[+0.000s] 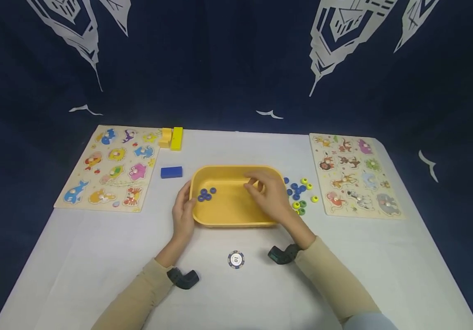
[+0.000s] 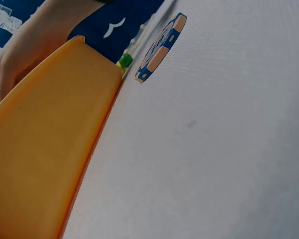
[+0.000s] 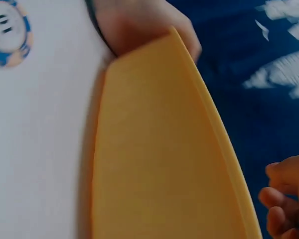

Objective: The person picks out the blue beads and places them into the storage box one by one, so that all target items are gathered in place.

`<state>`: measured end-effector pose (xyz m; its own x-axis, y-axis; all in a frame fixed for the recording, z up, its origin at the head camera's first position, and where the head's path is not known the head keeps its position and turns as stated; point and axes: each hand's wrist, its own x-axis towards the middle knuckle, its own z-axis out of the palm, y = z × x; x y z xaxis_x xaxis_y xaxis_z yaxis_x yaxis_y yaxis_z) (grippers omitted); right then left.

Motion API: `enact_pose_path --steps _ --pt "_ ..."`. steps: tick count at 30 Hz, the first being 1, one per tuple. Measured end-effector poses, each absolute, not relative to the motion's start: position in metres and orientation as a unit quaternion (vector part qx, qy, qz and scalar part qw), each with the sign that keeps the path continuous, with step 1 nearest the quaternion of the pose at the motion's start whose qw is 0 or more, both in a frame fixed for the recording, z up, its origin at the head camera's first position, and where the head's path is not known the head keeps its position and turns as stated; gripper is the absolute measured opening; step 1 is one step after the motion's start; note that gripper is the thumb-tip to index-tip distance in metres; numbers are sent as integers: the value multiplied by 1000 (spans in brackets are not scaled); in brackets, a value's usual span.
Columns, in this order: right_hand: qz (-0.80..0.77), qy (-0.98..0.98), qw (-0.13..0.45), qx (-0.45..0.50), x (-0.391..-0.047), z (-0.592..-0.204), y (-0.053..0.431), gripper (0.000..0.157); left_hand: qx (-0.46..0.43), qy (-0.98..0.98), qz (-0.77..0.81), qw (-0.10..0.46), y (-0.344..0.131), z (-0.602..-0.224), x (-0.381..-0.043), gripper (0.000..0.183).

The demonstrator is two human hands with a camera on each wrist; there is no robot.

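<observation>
A yellow plastic tray (image 1: 236,220) lies on the white table, several small blue beads (image 1: 204,191) in its left end. My left hand (image 1: 183,215) holds the tray by its left side, thumb at the rim; in the right wrist view this hand (image 3: 144,25) shows behind the tray's far end. Over the right half of the tray is my right hand (image 1: 270,195), fingers bent, thumb and index finger apart with no bead visible between them. The right wrist view shows its fingers (image 3: 276,199) beyond the tray's rim. Loose blue beads (image 1: 295,189) lie just right of the tray.
Yellow-green and green beads (image 1: 302,204) lie near the blue ones. A poker chip (image 1: 236,259) sits in front of the tray. Animal puzzle boards stand left (image 1: 114,169) and right (image 1: 356,176). A blue block (image 1: 171,172) and yellow blocks (image 1: 176,139) are at the back left.
</observation>
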<state>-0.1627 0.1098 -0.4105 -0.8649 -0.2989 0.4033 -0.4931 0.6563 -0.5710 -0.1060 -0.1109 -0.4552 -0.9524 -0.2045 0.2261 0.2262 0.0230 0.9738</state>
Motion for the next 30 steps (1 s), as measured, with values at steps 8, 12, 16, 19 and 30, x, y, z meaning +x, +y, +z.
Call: enact_pose_path --steps 8,12,16,19,30 --pt "381 -879 270 98 -149 -435 181 24 -8 -701 -697 150 -113 -454 -106 48" --pt "374 -884 277 40 -144 -454 201 27 -12 -702 -695 153 -114 -453 -105 47" --pt "373 -891 260 7 -143 -468 209 30 -15 -702 -696 152 -113 -453 -105 47" --pt "371 -894 252 0 -144 -474 210 30 -13 -700 -698 150 -113 -454 -105 47" --pt "317 -917 243 -3 -148 -488 214 33 -10 -701 -697 153 -111 -454 -105 46"
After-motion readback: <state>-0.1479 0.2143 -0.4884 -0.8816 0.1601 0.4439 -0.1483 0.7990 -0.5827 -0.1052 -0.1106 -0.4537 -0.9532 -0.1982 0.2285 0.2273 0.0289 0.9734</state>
